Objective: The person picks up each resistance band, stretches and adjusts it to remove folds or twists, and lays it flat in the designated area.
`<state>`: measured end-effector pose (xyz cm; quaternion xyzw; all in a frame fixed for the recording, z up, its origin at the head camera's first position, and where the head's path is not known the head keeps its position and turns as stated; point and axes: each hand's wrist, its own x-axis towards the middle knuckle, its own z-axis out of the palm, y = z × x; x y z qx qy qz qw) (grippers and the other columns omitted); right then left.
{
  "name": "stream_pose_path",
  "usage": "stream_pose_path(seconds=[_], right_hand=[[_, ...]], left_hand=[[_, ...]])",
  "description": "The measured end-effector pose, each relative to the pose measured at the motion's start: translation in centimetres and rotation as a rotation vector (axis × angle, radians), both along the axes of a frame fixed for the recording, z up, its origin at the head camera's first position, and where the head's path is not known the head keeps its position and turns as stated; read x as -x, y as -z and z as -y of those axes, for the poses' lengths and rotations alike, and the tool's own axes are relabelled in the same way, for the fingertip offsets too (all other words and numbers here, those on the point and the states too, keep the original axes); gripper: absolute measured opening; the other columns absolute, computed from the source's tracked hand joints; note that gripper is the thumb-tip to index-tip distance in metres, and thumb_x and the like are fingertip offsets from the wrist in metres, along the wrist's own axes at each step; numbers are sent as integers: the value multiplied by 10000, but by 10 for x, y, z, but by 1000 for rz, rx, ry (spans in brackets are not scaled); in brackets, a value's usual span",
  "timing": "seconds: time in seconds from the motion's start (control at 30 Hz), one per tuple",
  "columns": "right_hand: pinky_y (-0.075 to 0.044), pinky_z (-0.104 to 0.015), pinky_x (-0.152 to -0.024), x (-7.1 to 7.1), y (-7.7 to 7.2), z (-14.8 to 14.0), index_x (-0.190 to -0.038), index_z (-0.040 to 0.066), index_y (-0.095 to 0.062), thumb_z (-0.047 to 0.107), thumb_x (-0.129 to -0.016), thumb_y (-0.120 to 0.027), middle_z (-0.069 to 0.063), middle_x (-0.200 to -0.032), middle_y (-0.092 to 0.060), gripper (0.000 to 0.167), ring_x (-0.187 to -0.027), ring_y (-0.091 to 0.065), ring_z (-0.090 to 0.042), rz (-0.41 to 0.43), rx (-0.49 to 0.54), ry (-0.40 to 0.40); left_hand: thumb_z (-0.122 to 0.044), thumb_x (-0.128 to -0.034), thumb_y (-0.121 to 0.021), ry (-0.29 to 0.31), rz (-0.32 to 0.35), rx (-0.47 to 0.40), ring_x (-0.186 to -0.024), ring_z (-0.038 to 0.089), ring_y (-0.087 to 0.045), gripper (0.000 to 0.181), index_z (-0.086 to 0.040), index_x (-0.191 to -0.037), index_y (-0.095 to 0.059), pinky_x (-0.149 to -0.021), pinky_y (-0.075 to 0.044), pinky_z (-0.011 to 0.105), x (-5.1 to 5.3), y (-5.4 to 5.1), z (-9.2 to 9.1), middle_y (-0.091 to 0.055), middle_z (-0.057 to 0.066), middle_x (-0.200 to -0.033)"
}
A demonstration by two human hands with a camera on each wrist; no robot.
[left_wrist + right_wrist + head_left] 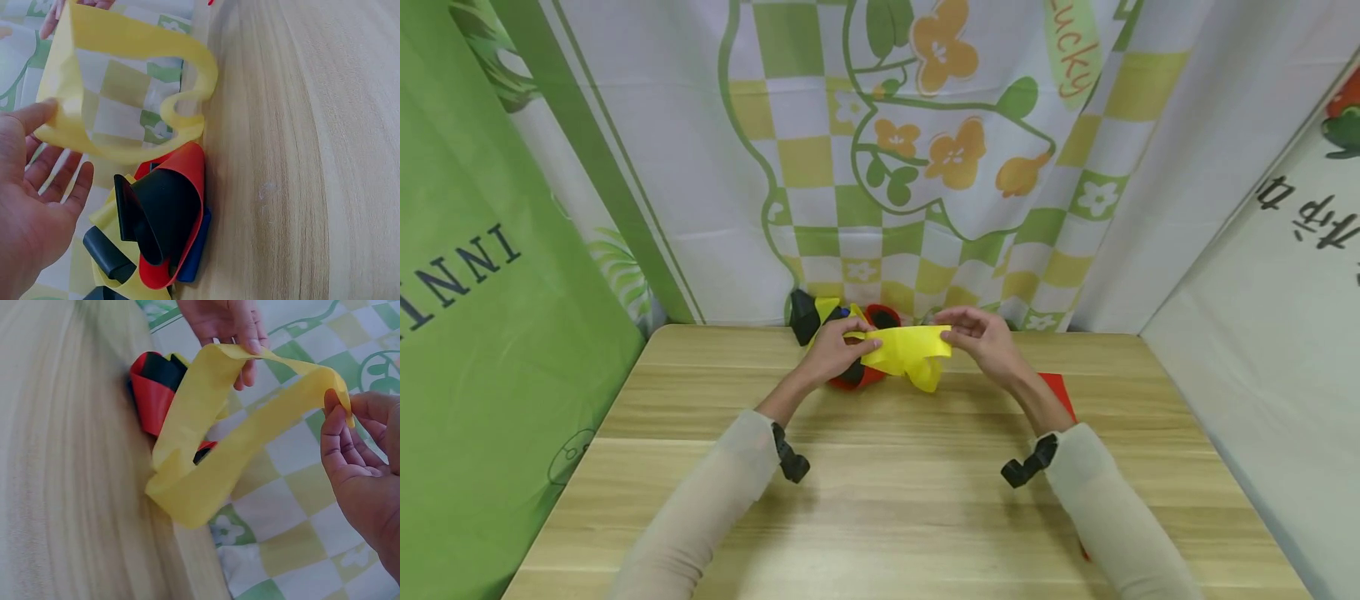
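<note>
A yellow band is stretched between both hands above the table's back edge, its slack part hanging in a loop. The left hand pinches its left end between thumb and fingers; in the left wrist view the thumb of the left hand lies on the yellow band. At the other end the right hand pinches it, and the right wrist view shows the right hand with thumb and fingertips on the yellow band.
Rolled bands in red, black, blue and yellow lie at the table's back edge, below and beside the left hand. A red piece lies under the right forearm. A patterned curtain hangs behind the wooden table.
</note>
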<state>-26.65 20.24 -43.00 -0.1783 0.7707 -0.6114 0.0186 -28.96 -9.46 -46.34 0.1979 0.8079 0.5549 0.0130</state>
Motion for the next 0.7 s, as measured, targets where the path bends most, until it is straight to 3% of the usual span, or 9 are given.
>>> stream_pose_path(seconds=[0.2,0.47,0.7], right_hand=[[-592,-242,-821,0,-11,-5,-1312,-73,-656,72,-1019,-711,-227,-1305,-700,332,-977,-714,-160,1,-12,-47],[-597,-289,-835,-1,-16,-14,-1375,29,-656,133,-1034,-697,-166,-1250,-701,359,-979,-707,-211,66,-116,-123],[-587,-263,-761,-3,-20,-16,-1371,9,-650,92,-1030,-689,-159,-1098,-688,354,-877,-688,-183,52,-88,-144]], left_hand=[[-135,-977,-777,66,-13,-62,-1103,276,-667,138,-22,-1039,-728,-985,-597,406,2,-5,2,-697,103,-1075],[-240,-985,-775,84,5,11,-1137,270,-644,187,-83,-1078,-732,-985,-565,452,1,-18,8,-699,66,-1129],[-198,-977,-781,160,13,8,-1018,232,-621,148,-65,-1020,-730,-954,-587,400,2,-23,10,-677,71,-1042]])
